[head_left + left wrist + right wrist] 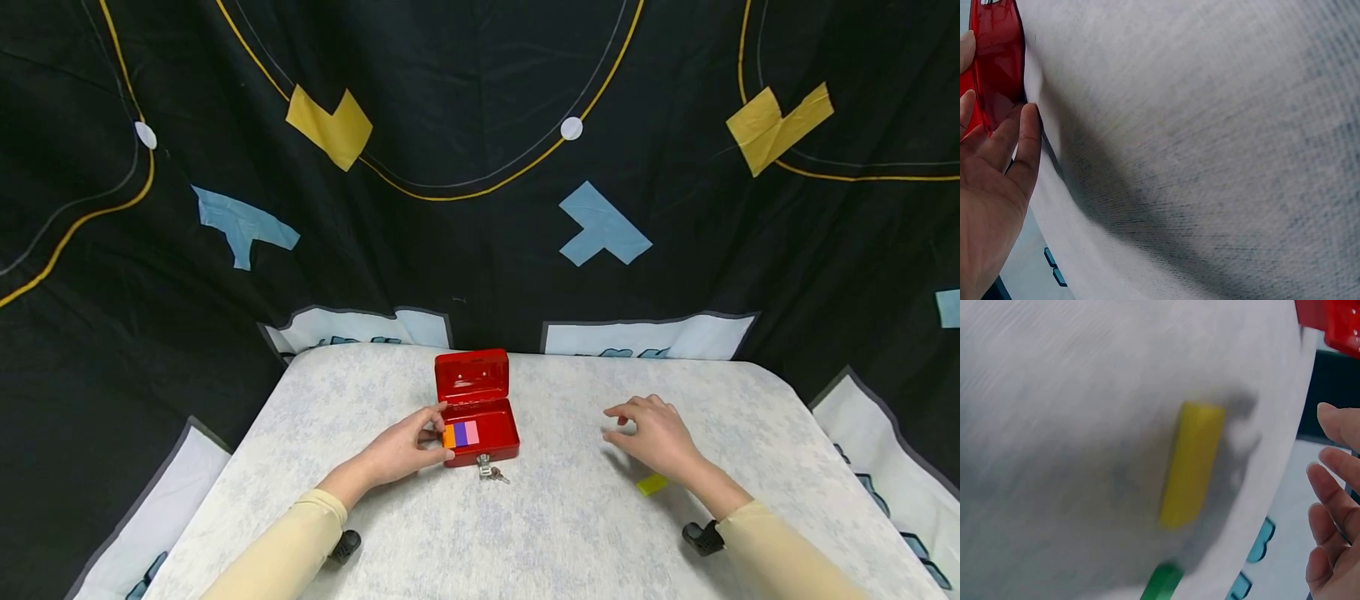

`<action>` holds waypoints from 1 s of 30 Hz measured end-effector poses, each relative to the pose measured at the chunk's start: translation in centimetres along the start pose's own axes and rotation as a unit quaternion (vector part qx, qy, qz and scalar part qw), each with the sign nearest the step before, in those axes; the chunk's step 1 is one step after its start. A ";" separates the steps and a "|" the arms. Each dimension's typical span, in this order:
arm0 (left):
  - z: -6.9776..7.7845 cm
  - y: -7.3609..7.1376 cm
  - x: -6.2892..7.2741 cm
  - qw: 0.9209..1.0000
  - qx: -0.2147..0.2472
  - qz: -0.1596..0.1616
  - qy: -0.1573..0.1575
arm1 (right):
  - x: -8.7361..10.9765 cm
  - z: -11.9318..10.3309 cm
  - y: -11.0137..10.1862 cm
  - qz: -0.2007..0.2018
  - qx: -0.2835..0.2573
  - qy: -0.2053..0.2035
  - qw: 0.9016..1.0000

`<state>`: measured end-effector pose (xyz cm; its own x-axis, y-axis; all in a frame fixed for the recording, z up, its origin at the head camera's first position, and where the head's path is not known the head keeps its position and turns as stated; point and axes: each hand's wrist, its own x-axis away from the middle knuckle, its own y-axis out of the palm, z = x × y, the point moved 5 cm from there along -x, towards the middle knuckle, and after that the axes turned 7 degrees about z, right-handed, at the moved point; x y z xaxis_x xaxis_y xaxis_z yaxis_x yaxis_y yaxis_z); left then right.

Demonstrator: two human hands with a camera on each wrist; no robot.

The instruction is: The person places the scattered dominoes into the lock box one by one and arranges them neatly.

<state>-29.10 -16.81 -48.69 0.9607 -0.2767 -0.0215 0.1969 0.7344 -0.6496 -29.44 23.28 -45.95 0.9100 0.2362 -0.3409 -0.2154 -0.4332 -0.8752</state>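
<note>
A small red cash box point(497, 427) stands with its lid point(471, 377) raised. Orange, purple and pink blocks point(461, 434) lie side by side at the left inside it. Keys point(493, 472) hang from the lock at its front. My left hand point(401, 446) holds the box's left side, thumb at the front corner and index finger towards the hinge. My right hand point(654, 437) hovers above the table, fingers loosely bent with nothing between them. Below it lies a yellow block point(1192, 465). A green block point(1162, 582) shows near that one in the right wrist view; the head view hides it.
A pale patterned cloth covers the table point(570, 533). Behind it hangs a dark printed curtain point(480, 250) that also falls along both sides. The raised lid stands at the back of the box.
</note>
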 end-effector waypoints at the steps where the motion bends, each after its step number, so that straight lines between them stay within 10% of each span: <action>1: 0.0 0.0 0.0 1.000 0.000 -0.001 -0.001 | 0.2 0.4 -0.2 0.002 0.006 0.002 1.000; 30: 0.0 0.0 0.0 1.000 0.013 -0.006 -0.002 | 7.2 8.1 -3.0 -0.022 0.098 0.096 0.990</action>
<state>-29.06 -16.78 -48.70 0.9591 -0.2829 -0.0105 0.2133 0.7465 -0.6303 -25.11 33.36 -48.60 0.9668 0.0728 -0.2449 -0.2207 -0.2450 -0.9441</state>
